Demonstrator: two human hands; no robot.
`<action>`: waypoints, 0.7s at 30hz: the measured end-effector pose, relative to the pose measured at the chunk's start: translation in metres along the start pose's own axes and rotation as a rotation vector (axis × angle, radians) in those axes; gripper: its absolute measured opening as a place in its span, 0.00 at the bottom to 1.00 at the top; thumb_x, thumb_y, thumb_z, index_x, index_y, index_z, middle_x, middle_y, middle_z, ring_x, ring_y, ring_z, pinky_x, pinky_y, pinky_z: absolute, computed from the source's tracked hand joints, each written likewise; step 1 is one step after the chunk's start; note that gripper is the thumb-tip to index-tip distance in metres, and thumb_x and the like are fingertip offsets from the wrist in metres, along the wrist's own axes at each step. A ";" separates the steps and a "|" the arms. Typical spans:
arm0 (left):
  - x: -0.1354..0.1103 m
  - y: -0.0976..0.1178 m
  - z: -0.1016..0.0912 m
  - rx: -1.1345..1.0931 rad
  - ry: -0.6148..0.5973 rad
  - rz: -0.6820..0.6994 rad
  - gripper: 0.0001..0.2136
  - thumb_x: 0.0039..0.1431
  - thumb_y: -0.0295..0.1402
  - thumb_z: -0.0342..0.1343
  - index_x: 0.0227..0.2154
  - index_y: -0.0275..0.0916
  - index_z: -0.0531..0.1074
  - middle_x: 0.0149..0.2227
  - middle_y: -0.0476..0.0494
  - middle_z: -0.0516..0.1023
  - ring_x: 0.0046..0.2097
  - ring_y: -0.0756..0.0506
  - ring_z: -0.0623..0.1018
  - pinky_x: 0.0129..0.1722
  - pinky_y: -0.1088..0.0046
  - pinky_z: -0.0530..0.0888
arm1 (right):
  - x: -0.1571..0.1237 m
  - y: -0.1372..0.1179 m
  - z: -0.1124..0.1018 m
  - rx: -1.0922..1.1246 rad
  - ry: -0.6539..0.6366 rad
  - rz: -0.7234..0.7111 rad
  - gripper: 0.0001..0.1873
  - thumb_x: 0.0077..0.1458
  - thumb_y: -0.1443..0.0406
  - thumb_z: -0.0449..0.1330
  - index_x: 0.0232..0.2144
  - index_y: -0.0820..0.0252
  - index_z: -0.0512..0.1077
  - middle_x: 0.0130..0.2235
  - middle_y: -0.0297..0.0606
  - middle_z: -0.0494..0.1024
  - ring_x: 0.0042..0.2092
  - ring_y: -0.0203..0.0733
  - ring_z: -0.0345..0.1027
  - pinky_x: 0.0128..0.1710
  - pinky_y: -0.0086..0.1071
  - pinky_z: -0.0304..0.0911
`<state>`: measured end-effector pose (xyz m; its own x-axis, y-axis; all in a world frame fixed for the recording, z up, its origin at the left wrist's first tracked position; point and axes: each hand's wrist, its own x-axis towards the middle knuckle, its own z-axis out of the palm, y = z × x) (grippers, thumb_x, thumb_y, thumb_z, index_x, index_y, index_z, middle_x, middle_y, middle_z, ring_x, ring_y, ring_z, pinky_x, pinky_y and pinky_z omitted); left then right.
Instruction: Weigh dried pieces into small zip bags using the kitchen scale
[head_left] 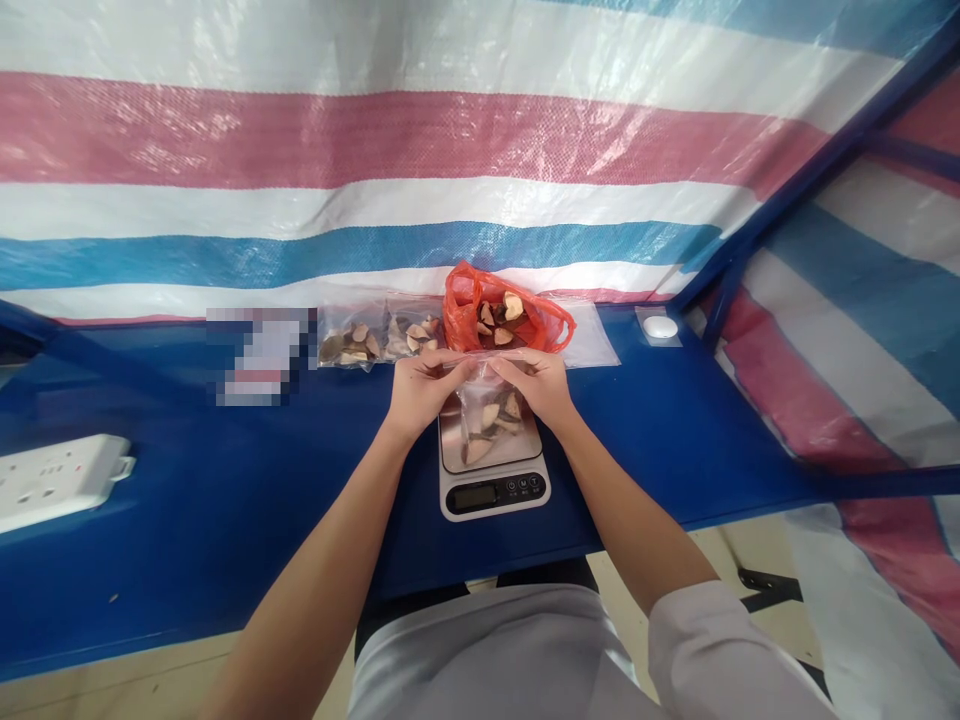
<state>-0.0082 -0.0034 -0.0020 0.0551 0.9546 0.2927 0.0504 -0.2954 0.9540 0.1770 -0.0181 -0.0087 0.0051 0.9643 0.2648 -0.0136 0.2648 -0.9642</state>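
A clear zip bag (491, 412) with several dried brown-and-cream slices hangs over the metal plate of a white kitchen scale (495, 510). My left hand (427, 390) pinches the bag's top edge at its left side. On the other side, my right hand (540, 385) grips the same edge between thumb and fingers. Whether the bag's bottom rests on the plate I cannot tell. Just behind my hands stands an open red plastic bag (510, 318) with more slices inside. Two filled clear bags, one further left (349, 345) and one nearer (412, 332), lie beside it.
Flat clear bags (592, 335) lie right of the red bag. A white oval object (660, 327) sits at the back right of the blue table (300, 520). At the left are a power strip (64, 480) and a blurred-out item (262, 355). Striped sheeting (375, 140) hangs behind.
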 end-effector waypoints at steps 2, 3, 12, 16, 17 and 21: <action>0.000 0.000 -0.001 0.012 0.017 -0.007 0.13 0.46 0.42 0.71 0.30 0.37 0.84 0.29 0.43 0.85 0.30 0.46 0.80 0.32 0.72 0.76 | 0.001 0.000 -0.002 -0.007 -0.010 -0.001 0.16 0.51 0.50 0.69 0.31 0.56 0.82 0.30 0.36 0.84 0.31 0.42 0.77 0.32 0.34 0.74; 0.000 0.000 -0.001 0.016 0.026 -0.013 0.14 0.45 0.43 0.71 0.29 0.37 0.84 0.28 0.43 0.85 0.29 0.46 0.80 0.30 0.73 0.76 | 0.002 -0.001 -0.004 -0.009 -0.011 0.001 0.16 0.51 0.50 0.68 0.30 0.56 0.82 0.30 0.36 0.84 0.30 0.41 0.77 0.31 0.34 0.73; -0.001 0.005 0.004 0.010 -0.042 -0.009 0.16 0.46 0.45 0.71 0.31 0.37 0.85 0.32 0.41 0.86 0.33 0.43 0.82 0.36 0.69 0.79 | 0.001 0.000 -0.005 -0.065 0.013 -0.049 0.16 0.52 0.50 0.67 0.25 0.55 0.82 0.28 0.34 0.83 0.30 0.41 0.77 0.33 0.34 0.73; -0.001 0.005 0.003 0.016 -0.046 0.015 0.15 0.47 0.45 0.70 0.30 0.37 0.84 0.31 0.42 0.85 0.32 0.44 0.82 0.35 0.70 0.78 | 0.001 0.000 -0.005 -0.021 -0.014 -0.039 0.16 0.52 0.50 0.68 0.27 0.56 0.82 0.29 0.34 0.83 0.30 0.40 0.77 0.33 0.33 0.74; 0.000 0.005 0.002 0.018 -0.045 0.018 0.14 0.47 0.44 0.70 0.29 0.37 0.84 0.31 0.42 0.85 0.31 0.45 0.81 0.34 0.71 0.78 | 0.001 0.000 -0.005 -0.006 -0.021 -0.031 0.16 0.51 0.50 0.68 0.28 0.56 0.82 0.29 0.35 0.83 0.30 0.40 0.77 0.33 0.33 0.74; 0.001 0.002 -0.001 0.015 -0.025 0.010 0.12 0.47 0.42 0.70 0.27 0.38 0.84 0.28 0.43 0.85 0.30 0.46 0.80 0.32 0.72 0.77 | 0.002 -0.001 -0.007 0.045 -0.005 0.007 0.17 0.49 0.49 0.69 0.29 0.56 0.82 0.29 0.34 0.84 0.31 0.40 0.77 0.34 0.34 0.76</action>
<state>-0.0087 -0.0032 0.0001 0.0803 0.9504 0.3005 0.0643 -0.3058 0.9499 0.1839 -0.0161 -0.0072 -0.0005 0.9661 0.2580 -0.0589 0.2575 -0.9645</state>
